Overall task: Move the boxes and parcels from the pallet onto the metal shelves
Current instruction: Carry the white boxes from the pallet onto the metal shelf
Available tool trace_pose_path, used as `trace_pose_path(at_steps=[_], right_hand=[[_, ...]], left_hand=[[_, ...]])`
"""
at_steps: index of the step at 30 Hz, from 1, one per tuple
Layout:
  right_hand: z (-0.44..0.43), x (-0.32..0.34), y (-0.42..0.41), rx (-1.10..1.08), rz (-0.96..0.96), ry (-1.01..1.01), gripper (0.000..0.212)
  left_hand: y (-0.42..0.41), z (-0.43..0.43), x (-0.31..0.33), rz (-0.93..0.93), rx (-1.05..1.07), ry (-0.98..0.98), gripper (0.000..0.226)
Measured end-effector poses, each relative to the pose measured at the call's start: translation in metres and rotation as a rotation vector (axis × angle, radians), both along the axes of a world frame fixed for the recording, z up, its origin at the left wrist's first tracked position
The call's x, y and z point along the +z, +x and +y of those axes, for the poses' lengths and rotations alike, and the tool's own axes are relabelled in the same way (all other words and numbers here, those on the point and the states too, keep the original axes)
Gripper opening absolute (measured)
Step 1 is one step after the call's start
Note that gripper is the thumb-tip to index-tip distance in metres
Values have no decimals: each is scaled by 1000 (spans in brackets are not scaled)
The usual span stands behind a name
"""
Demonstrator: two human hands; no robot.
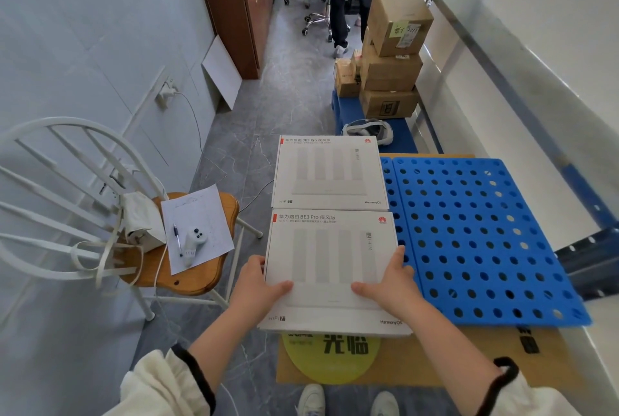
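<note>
Beside pallet (475, 234), fingers (398, 256) flank near box (331, 268).

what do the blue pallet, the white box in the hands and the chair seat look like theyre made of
Blue pallet: likely moulded plastic, uniform colour, regular round holes, slight sheen.
White box: printed cardboard, smooth matte, crisp folded edges.
Chair seat: apparently varnished wood, amber with visible grain and gloss; its white frame's material is unclear.

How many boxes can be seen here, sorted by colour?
White router boxes: 2, the near one held by the left hand and right hand, the far one beyond it.
Brown cardboard boxes: 4, stacked.
Total: 6
</note>
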State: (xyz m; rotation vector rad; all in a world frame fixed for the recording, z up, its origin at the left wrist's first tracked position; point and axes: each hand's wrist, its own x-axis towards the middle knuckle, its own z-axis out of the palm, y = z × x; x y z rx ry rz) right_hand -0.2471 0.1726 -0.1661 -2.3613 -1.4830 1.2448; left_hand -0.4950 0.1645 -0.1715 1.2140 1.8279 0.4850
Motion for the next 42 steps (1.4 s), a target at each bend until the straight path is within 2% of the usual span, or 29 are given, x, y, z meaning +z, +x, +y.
trace_pose_path(at_steps=[10,19,21,25,31,35,42], right_hand=[[2,-1,-3,17,-19,12,130],[-1,-1,-2,3,0,44,130],[-2,2,1,-3,10,53,129],[-8,24,23,-49,-24,113,123],[-65,62,114,-111,-399,185,105],[-138,87,186,-324,-508,176,98],[-284,118,278,-619,-619,155,93]], left_hand=[[-2,-2,0,9,1,11,55],[-2,1,1,12,-1,-26,71],[2,1,5,84,-41,36,80],[30,9,29,437,-317,306,90],[126,27,58,639,-732,506,89],[210,18,70,651,-938,558,91],[371,-53,90,535,-1269,692,93]])
